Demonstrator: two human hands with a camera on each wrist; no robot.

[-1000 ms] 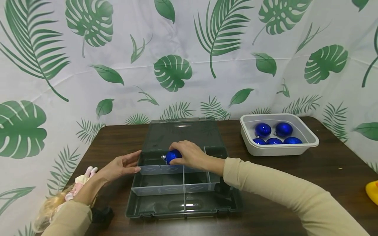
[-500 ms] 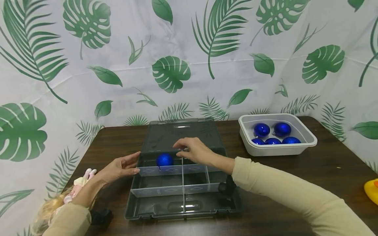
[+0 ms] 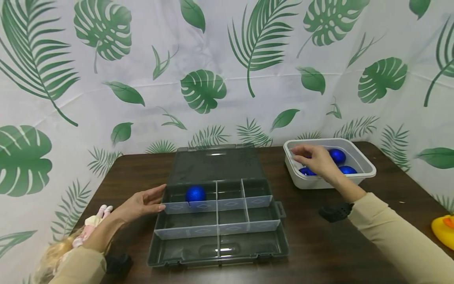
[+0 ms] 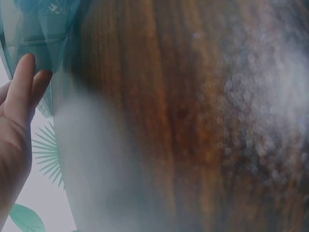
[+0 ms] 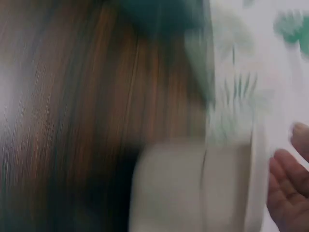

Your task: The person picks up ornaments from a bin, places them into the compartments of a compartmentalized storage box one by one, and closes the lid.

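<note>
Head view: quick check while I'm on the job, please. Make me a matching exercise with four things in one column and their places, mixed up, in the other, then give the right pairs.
Things:
1. Left hand
2. Right hand
3. Leftmost blue ball
4. Toy duck

Places:
A. At the far right edge of the picture
B. In the back-left compartment of the divided box
C. At the left side of the divided box
D. Over the white tub

Right pairs: 1-C, 2-D, 3-B, 4-A
</note>
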